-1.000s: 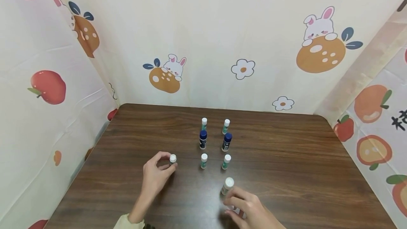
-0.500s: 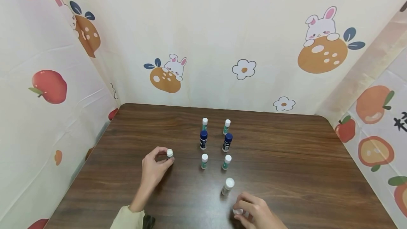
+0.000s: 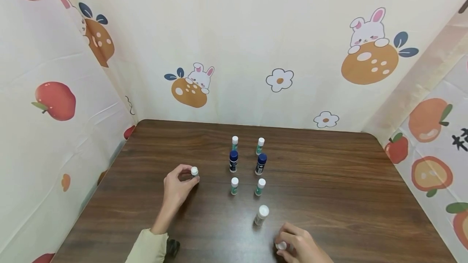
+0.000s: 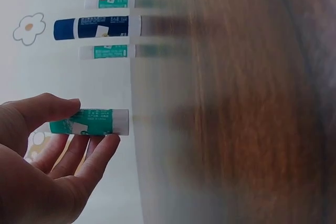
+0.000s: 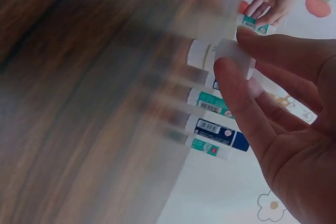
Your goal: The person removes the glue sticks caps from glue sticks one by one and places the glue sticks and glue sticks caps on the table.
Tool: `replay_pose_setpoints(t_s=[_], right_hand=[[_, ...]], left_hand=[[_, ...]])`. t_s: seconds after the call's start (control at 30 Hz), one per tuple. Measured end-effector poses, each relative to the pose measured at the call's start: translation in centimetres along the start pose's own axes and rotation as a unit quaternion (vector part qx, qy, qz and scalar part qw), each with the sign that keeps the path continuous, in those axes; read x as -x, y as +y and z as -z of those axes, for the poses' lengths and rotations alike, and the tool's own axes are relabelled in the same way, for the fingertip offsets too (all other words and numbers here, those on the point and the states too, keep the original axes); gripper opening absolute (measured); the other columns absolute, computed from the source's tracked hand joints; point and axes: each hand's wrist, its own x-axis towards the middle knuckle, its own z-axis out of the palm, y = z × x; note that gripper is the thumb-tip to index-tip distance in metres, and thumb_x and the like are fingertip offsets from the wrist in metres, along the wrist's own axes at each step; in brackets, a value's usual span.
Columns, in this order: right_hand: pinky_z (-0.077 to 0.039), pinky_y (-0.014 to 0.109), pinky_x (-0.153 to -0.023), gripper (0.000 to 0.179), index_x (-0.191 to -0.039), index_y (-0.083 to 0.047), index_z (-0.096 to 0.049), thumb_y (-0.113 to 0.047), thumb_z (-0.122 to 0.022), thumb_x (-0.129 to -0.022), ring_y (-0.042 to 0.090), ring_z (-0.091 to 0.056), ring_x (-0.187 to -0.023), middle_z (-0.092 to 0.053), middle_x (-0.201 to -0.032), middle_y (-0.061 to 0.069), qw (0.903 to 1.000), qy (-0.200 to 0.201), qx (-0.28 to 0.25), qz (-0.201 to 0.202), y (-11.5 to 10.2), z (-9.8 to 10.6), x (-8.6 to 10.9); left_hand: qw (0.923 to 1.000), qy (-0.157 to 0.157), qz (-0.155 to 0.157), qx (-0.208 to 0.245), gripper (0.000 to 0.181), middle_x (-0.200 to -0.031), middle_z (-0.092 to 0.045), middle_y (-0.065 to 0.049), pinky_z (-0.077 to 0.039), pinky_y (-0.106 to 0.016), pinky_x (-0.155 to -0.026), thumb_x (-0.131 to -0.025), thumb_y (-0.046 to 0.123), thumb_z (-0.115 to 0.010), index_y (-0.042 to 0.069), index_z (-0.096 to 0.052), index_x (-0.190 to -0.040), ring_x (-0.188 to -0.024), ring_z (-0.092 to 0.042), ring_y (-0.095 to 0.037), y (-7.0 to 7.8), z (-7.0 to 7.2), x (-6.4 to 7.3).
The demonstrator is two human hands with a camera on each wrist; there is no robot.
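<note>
My left hand (image 3: pixel 177 186) holds an upright green-labelled glue stick (image 4: pixel 92 122) with a white cap between thumb and fingers, its base right at the table top. My right hand (image 3: pixel 297 242), near the front of the table, pinches a short white cylinder (image 5: pixel 234 59) between thumb and fingertips. Its kind cannot be made out, as fingers cover part of it. Just beyond the right hand stands a larger glue stick (image 3: pixel 261 215) with a white cap, apart from the fingers.
Two dark-blue-capped glue sticks, one left (image 3: pixel 233 161) and one right (image 3: pixel 261 164), stand mid-table. Green ones stand before them (image 3: pixel 234 186) and behind. Patterned cloth (image 3: pixel 237 52) hangs around the brown wooden table (image 3: pixel 347 182).
My left hand has carried its glue stick a little left and farther back. My right hand has drawn the white cylinder right and nearer, away from the larger glue stick.
</note>
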Motion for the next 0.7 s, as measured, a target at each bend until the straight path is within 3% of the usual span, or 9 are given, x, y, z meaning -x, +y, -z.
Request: replay_pose_setpoints(t_s=[0.33, 0.57, 0.7], right_hand=[[-0.034, 0.001, -0.053, 0.037, -0.082, -0.014, -0.059, 0.004, -0.080, -0.056, -0.005, -0.046, -0.063, -0.050, -0.083, -0.006, 0.9995, -0.009, -0.008, -0.030, 0.6, 0.0, 1.5], [-0.033, 0.002, -0.053, 0.036, -0.080, -0.014, -0.060, 0.003, -0.080, -0.056, -0.005, -0.045, -0.064, -0.051, -0.080, -0.006, 0.9989, -0.011, 0.007, -0.046, 0.9, 0.1, 2.5], [-0.033, 0.002, -0.051, 0.036, -0.081, -0.014, -0.061, 0.004, -0.080, -0.057, -0.006, -0.045, -0.062, -0.051, -0.080, -0.006, 0.9979, -0.017, -0.003, -0.063, 1.1, 0.1, 3.0]], left_hand=[[0.9997, 0.002, 0.001, -0.026, 0.025, -0.090, -0.070, -0.009, -0.053, -0.021, -0.071, -0.069, 0.001, -0.079, 0.006, -0.067, -0.091, -0.088, -0.066, -0.024, -0.5, 0.1, -0.9], [0.9994, -0.009, 0.002, -0.034, 0.026, -0.091, -0.070, -0.011, -0.048, -0.039, -0.085, -0.070, 0.002, -0.079, 0.005, -0.066, -0.093, -0.091, -0.065, -0.028, -0.6, 0.1, -1.3], [0.9992, -0.012, 0.001, -0.037, 0.027, -0.092, -0.070, -0.013, -0.045, -0.042, -0.088, -0.069, 0.001, -0.079, 0.004, -0.066, -0.093, -0.091, -0.065, -0.029, -0.9, -0.1, -1.7]])
